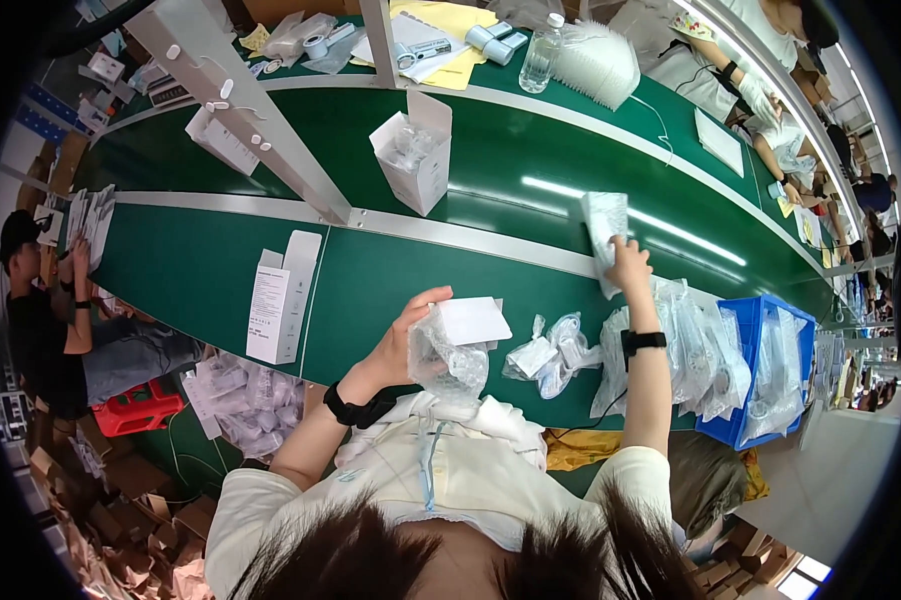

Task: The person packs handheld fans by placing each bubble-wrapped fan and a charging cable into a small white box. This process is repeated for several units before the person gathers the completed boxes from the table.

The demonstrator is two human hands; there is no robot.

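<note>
My left hand (pixel 395 345) is closed around a clear bubble-wrap bag (pixel 450 365) just in front of my chest. A white cardboard piece (pixel 475 320), like a box or its flap, sits against the top of that bag; how they join is hard to see. My right arm reaches forward, and my right hand (pixel 628 268) grips the lower part of a bubble-wrapped package (pixel 604 222) at the metal rail. Between my arms, small plastic-bagged white parts (pixel 552 355) lie on the green table. An upright white box (pixel 282 300) with raised flaps stands to the left.
Bubble-wrap bags (pixel 685 350) line the right side beside a blue crate (pixel 740 400). An open white box (pixel 415 155) with bubble wrap inside stands on the green conveyor belt (pixel 530 215). A slanted metal post (pixel 240 110) rises at left. A person (pixel 50 300) sits far left; others work at upper right.
</note>
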